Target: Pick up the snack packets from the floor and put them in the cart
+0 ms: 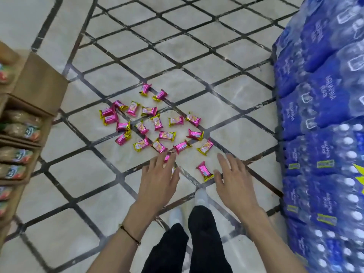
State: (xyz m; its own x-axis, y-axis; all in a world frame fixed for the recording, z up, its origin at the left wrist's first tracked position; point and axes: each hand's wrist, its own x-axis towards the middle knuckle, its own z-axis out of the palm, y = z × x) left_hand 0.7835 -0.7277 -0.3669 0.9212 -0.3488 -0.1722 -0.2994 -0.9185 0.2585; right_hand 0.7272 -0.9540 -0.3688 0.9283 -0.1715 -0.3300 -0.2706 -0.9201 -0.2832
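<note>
Several pink-and-gold snack packets [155, 123] lie scattered on the tiled floor [197, 62] ahead of me. My left hand [159, 178] reaches down with straight fingers over the nearest packets; one packet is partly hidden under its fingertips. My right hand [234, 182] is spread flat just right of a lone pink packet [204, 171], which lies between the two hands. Neither hand holds anything. No cart is in view.
Stacked blue shrink-wrapped packs of water bottles [323, 125] rise along the right. Open cardboard boxes [39, 83] holding packaged goods stand at the left. My dark trouser legs and white shoes [201, 196] show at the bottom centre.
</note>
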